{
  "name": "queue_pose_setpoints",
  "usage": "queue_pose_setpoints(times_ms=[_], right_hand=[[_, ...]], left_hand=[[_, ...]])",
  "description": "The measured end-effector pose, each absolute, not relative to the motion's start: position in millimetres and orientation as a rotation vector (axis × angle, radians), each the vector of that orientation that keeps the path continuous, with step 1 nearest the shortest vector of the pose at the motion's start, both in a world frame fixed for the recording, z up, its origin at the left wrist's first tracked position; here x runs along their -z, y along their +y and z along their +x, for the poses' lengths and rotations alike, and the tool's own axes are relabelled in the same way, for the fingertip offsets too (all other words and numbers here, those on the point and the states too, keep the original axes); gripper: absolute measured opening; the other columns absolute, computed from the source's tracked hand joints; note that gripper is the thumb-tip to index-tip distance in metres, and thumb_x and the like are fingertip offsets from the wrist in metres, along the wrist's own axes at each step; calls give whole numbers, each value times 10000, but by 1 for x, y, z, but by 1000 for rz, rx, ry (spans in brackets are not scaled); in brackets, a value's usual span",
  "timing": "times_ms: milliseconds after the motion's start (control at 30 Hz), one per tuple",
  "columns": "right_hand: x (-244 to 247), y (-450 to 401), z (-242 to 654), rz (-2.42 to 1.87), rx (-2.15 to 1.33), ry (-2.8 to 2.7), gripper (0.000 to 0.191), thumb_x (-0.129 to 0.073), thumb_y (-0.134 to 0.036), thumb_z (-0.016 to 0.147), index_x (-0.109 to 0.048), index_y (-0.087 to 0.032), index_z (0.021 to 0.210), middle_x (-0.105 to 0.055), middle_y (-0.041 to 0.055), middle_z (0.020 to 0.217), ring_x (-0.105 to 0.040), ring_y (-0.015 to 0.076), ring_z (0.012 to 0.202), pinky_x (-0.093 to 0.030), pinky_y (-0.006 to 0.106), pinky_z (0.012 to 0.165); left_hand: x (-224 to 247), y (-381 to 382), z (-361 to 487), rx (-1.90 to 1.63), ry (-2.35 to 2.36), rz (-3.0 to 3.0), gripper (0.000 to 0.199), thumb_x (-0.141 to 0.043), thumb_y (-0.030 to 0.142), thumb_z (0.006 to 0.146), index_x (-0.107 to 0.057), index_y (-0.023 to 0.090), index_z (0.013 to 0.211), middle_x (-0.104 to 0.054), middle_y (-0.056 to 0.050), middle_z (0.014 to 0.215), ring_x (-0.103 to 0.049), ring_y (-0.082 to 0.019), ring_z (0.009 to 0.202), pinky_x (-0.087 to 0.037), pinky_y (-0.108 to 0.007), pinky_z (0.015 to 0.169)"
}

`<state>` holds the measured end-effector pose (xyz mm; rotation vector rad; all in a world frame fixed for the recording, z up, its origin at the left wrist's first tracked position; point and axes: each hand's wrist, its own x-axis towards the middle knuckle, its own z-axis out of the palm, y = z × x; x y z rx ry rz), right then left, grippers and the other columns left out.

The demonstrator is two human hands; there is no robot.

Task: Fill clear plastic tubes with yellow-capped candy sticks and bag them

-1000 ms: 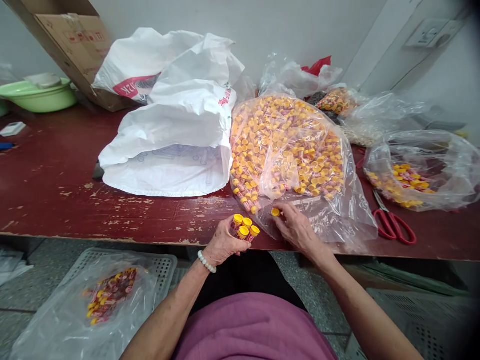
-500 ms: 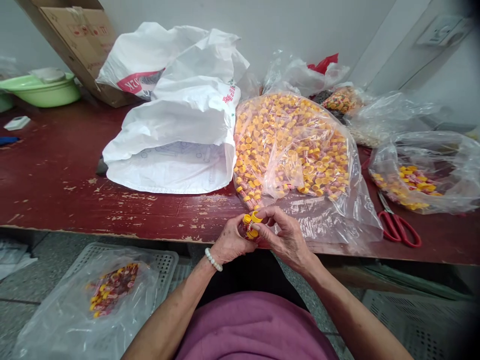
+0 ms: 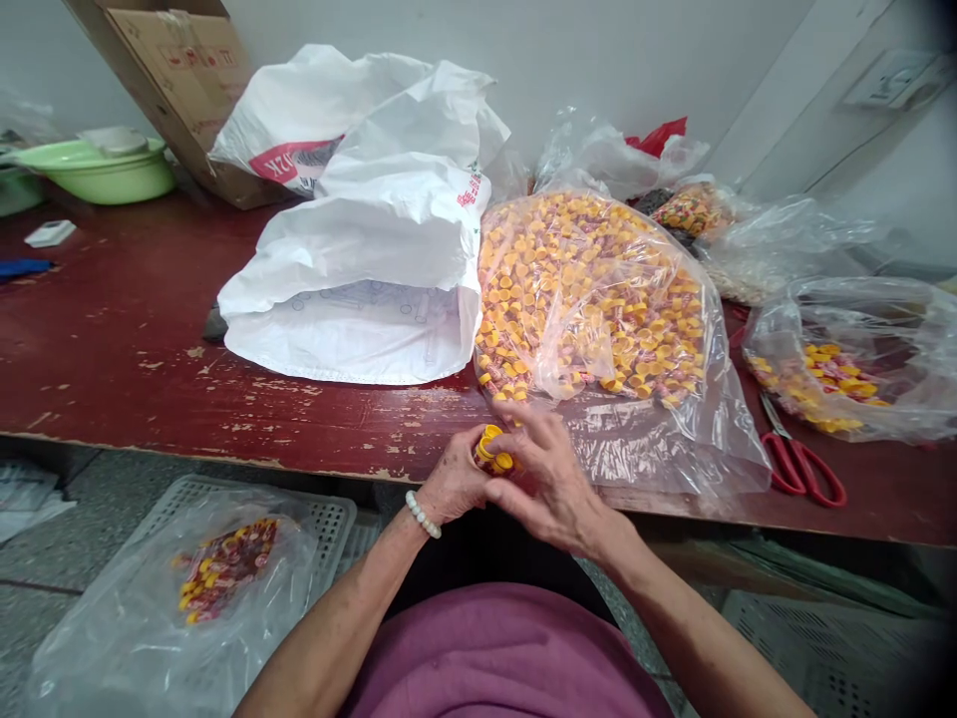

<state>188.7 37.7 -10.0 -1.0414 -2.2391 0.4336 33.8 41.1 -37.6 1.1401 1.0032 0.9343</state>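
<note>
My left hand point(image 3: 455, 481), with a pale bead bracelet at the wrist, is closed around several small yellow-rimmed tubes point(image 3: 491, 451) just over the table's front edge. They stand side by side in its grip, yellow ends up. Close on their right, my right hand point(image 3: 554, 481) has its fingers apart and bent toward the tubes. Whether a fingertip touches them I cannot tell, and no object shows in that hand. Beyond my hands lies a large clear plastic bag point(image 3: 557, 339) full of similar yellow-ended, red-and-white tubes. A white woven sack point(image 3: 359, 329) gapes toward me beside it.
Red-handled scissors point(image 3: 803, 464) lie at the right, below a smaller clear bag point(image 3: 919, 349) of tubes. On the floor at left, another clear bag point(image 3: 112, 638) with tubes rests on a crate point(image 3: 329, 514). A cardboard box point(image 3: 190, 85) and green basin point(image 3: 112, 175) stand at back left.
My right hand has gone from pinching a yellow-rimmed tube at the bundle to spread fingers. That tube now sits with the others in my left hand. The view has shifted slightly.
</note>
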Motion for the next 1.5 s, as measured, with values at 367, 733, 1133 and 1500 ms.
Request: queue_pose_setpoints(times_ms=[367, 733, 1133, 1500], right_hand=[[17, 42, 174, -945, -492, -2305, 780, -613, -529, 765, -277, -225, 1400, -381, 128, 1416, -334, 291, 1303, -262, 514, 1064], [36, 44, 153, -805, -563, -2402, 834, -680, -596, 661, -361, -193, 1318, -473, 156, 1323, -446, 276, 1212, -385, 432, 963], [34, 31, 118, -684, -493, -2528, 826, -745, -353, 638, -339, -174, 1335, -537, 150, 1238, -493, 297, 1105, -400, 462, 922], [39, 34, 95, -632, -654, -2480, 914, -748, -354, 647, -240, -206, 1393, -358, 164, 1375, -349, 313, 1273, -364, 504, 1002]], left_hand=[[44, 33, 14, -962, 941, 908, 333, -623, 30, 520, -647, 125, 838, -598, -2, 731, -523, -110, 624, -430, -216, 573], [44, 17, 5, -1019, 831, 672, 283, -605, -14, 478, -626, 109, 732, -564, 4, 685, -505, -113, 628, -409, -222, 584], [57, 3, -5, -1159, 834, 445, 282, -567, -54, 419, -603, 117, 639, -595, 21, 694, -540, -105, 645, -420, -207, 586], [62, -10, -35, -1233, 858, 308, 197, -624, 24, 460, -603, 114, 633, -581, 15, 608, -529, -103, 561, -407, -230, 552]])
